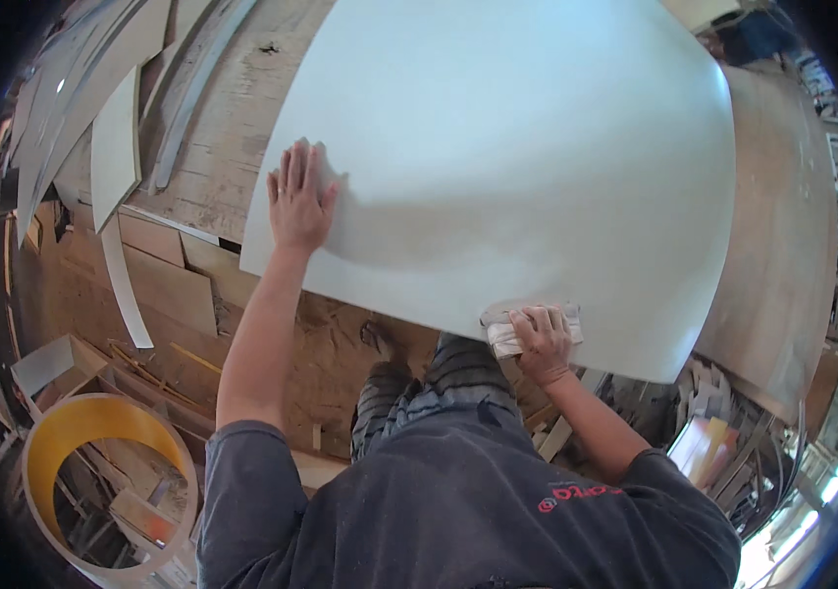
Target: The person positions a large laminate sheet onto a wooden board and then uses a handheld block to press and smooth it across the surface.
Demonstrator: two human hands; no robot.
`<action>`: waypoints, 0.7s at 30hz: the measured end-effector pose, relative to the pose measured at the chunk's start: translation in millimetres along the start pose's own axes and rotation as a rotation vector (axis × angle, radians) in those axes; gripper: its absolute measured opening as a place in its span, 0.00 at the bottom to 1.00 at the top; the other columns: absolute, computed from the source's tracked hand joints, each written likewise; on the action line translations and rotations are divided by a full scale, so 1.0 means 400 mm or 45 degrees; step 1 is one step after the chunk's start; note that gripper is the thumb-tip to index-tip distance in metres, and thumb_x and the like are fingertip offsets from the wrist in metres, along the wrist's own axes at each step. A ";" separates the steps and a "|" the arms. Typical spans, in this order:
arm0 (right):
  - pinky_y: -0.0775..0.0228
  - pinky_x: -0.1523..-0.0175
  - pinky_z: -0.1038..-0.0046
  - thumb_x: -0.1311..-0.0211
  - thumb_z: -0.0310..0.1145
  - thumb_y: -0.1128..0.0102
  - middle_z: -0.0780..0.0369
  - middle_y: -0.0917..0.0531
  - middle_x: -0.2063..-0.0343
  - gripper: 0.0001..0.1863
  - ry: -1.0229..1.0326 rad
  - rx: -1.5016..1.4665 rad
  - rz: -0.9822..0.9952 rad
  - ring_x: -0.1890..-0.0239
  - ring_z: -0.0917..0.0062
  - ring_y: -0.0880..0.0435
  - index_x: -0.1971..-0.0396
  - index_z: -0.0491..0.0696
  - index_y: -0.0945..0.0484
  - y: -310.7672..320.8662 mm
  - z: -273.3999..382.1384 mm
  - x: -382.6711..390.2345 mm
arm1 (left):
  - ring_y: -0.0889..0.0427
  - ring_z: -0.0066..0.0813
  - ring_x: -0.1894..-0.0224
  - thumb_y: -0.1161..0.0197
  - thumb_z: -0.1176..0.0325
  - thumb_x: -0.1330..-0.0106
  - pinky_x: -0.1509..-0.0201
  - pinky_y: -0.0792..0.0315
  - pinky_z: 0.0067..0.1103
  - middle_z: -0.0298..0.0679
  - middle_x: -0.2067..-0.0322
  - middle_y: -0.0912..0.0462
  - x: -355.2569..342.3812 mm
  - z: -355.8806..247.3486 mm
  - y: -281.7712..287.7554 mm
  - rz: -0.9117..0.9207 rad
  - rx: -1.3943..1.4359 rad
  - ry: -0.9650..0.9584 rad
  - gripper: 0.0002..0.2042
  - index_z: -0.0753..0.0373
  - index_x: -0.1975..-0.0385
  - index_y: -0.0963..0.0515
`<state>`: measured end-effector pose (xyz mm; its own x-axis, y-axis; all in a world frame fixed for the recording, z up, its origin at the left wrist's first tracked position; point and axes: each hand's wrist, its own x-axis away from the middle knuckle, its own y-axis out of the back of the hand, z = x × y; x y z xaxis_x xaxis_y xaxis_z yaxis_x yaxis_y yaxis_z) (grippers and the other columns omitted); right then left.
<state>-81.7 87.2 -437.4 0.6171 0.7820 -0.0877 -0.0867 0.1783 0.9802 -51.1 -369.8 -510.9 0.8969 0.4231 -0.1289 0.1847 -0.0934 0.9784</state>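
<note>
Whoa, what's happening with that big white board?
A person is leaning over the big white board with both hands on the job. Their left hand lies palm down near the board's left edge. Their right hand grips a pale block at the edge closest to their body. Off to the left are some long strips and a big ring, yellow inside.

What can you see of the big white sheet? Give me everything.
The white sheet looks large, thin and smooth, its material unclear, with dull shading across the middle. It lies broadly flat over the wooden surface, its far end out of view. The left hand rests palm-down near its left edge; the right hand holds a pale block at its near edge.
</note>
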 end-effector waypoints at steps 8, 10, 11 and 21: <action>0.25 0.50 0.54 0.44 0.30 0.40 0.60 0.21 0.57 0.17 0.027 0.067 -0.052 0.52 0.57 0.20 0.53 0.58 0.18 -0.104 -0.089 -0.758 | 0.54 0.45 0.19 0.52 0.48 0.22 0.19 0.59 0.49 0.39 0.20 0.51 -0.016 -0.011 0.038 0.082 0.136 0.104 0.33 0.50 0.21 0.47; 0.23 0.50 0.52 0.42 0.30 0.41 0.61 0.21 0.54 0.16 -0.043 0.091 0.022 0.50 0.57 0.19 0.53 0.59 0.20 -0.123 -0.117 -0.997 | 0.53 0.46 0.19 0.52 0.48 0.22 0.19 0.60 0.50 0.40 0.20 0.51 -0.016 -0.011 0.036 0.103 0.163 0.109 0.33 0.51 0.21 0.46; 0.23 0.50 0.51 0.42 0.31 0.41 0.61 0.22 0.52 0.15 -0.064 0.108 0.053 0.49 0.57 0.19 0.54 0.59 0.21 -0.128 -0.130 -1.112 | 0.54 0.46 0.19 0.50 0.48 0.24 0.20 0.60 0.50 0.41 0.21 0.50 -0.011 -0.008 0.039 0.124 0.168 0.121 0.33 0.52 0.22 0.45; 0.24 0.43 0.51 0.38 0.31 0.43 0.60 0.22 0.46 0.21 -0.174 0.185 -0.069 0.41 0.60 0.21 0.44 0.61 0.24 -0.146 -0.246 -1.655 | 0.53 0.47 0.19 0.46 0.47 0.26 0.20 0.59 0.51 0.45 0.21 0.48 -0.034 -0.009 0.062 0.195 0.142 0.120 0.34 0.52 0.22 0.42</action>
<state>-562.1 -382.1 -454.1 0.7191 0.6835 -0.1256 0.0568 0.1223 0.9909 -60.2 -374.4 -484.3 0.8773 0.4782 0.0408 0.0970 -0.2600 0.9607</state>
